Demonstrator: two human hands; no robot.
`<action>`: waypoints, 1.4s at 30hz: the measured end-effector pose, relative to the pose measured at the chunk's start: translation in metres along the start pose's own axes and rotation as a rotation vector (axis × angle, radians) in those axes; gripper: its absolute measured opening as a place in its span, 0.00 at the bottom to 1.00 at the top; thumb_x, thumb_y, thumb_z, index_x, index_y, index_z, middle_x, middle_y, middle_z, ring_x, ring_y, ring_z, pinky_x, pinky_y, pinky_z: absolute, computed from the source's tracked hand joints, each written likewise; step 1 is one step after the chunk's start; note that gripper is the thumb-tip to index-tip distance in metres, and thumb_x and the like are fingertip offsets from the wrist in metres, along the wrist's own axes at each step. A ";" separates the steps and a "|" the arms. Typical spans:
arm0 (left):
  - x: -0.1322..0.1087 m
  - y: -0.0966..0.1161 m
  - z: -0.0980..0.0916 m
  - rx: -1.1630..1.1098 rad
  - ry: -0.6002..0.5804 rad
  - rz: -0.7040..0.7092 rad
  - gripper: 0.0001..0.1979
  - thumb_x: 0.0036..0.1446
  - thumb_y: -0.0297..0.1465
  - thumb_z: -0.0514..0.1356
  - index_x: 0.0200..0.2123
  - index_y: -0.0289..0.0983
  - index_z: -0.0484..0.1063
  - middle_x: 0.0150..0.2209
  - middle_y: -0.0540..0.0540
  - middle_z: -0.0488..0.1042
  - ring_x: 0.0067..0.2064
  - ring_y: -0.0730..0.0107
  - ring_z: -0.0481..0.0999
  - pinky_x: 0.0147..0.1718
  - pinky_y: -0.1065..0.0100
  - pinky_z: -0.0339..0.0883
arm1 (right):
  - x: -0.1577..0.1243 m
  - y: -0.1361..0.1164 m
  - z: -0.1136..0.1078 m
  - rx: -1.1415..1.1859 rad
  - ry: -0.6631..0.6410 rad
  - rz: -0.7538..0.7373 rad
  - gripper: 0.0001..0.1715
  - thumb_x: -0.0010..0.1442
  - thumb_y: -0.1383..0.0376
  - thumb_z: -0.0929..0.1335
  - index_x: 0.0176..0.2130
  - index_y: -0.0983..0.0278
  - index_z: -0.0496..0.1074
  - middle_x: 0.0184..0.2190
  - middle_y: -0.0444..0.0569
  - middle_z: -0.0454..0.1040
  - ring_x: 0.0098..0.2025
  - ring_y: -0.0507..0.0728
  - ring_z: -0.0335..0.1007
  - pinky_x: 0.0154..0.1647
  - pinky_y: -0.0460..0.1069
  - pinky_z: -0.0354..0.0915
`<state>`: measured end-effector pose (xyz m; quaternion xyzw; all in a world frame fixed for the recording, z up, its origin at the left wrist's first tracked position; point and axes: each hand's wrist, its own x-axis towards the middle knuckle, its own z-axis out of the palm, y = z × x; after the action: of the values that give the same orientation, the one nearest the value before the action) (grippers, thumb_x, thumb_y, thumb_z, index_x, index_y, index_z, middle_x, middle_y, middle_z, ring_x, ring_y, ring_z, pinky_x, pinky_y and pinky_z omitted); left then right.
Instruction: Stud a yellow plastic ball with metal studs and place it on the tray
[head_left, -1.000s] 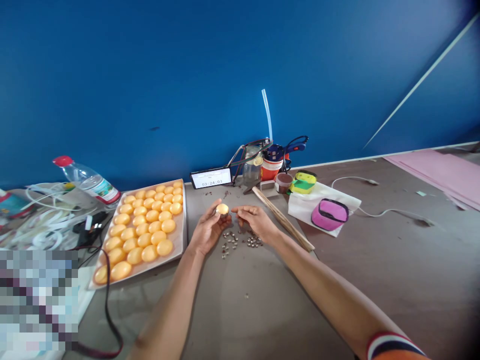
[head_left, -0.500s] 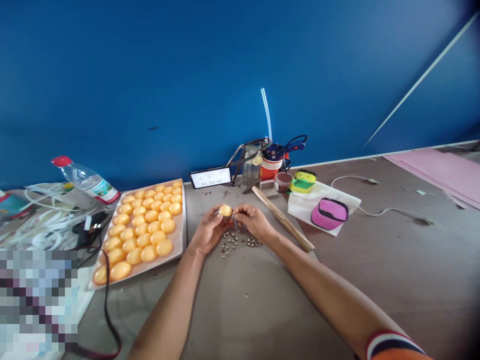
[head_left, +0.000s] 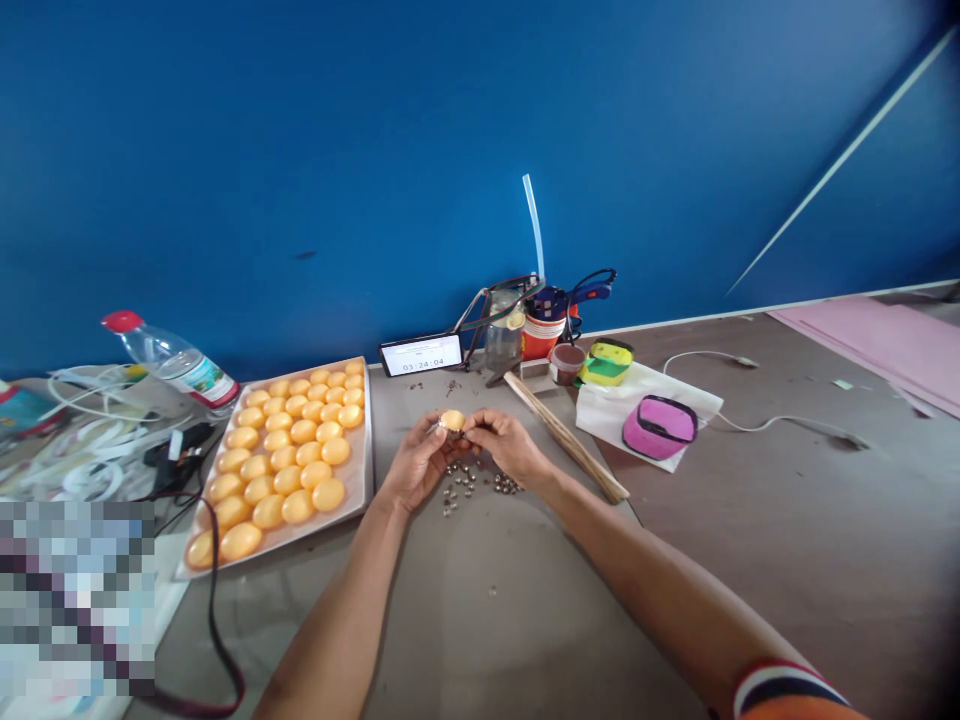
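Note:
My left hand (head_left: 415,462) is closed around a small yellow-orange ball (head_left: 452,420), held just above the table. My right hand (head_left: 505,442) is pinched right against the ball's right side; what its fingertips hold is too small to make out. Under both hands lies a scatter of several small metal beads (head_left: 474,483). To the left, a pale tray (head_left: 360,486) carries several rows of the same orange balls (head_left: 289,450).
A phone (head_left: 421,354) with a timer leans at the blue wall beside a cup of tools (head_left: 541,322). A wooden stick (head_left: 564,436), pink pouch (head_left: 660,427), water bottle (head_left: 174,364) and cables (head_left: 780,425) lie around.
My right hand has moved left from the beads up to the ball and now pinches against it. My left hand has tilted the ball slightly toward it.

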<state>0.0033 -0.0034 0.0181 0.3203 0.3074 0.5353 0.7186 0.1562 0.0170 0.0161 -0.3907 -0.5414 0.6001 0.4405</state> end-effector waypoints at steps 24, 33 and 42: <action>-0.004 -0.004 0.003 0.121 -0.005 0.064 0.17 0.49 0.32 0.65 0.42 0.36 0.66 0.34 0.45 0.75 0.33 0.65 0.77 0.37 0.60 0.69 | -0.003 0.004 0.006 -0.079 0.117 0.055 0.05 0.48 0.65 0.65 0.27 0.62 0.62 0.14 0.37 0.64 0.18 0.49 0.59 0.21 0.44 0.54; -0.001 -0.003 0.002 -0.006 0.023 0.029 0.13 0.50 0.31 0.64 0.40 0.35 0.69 0.35 0.46 0.75 0.33 0.69 0.76 0.38 0.65 0.69 | 0.002 -0.002 -0.005 0.088 0.032 0.005 0.08 0.50 0.61 0.66 0.28 0.63 0.62 0.15 0.36 0.62 0.18 0.47 0.56 0.21 0.44 0.54; 0.004 0.000 -0.011 -0.057 0.117 0.065 0.13 0.53 0.36 0.61 0.38 0.32 0.70 0.36 0.41 0.77 0.31 0.69 0.76 0.34 0.67 0.70 | -0.005 -0.014 -0.016 -0.749 -0.309 -0.278 0.08 0.52 0.63 0.67 0.34 0.64 0.73 0.32 0.46 0.71 0.33 0.51 0.66 0.38 0.47 0.59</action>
<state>-0.0044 0.0023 0.0115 0.2775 0.3230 0.5847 0.6905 0.1742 0.0171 0.0279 -0.3526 -0.8290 0.3486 0.2588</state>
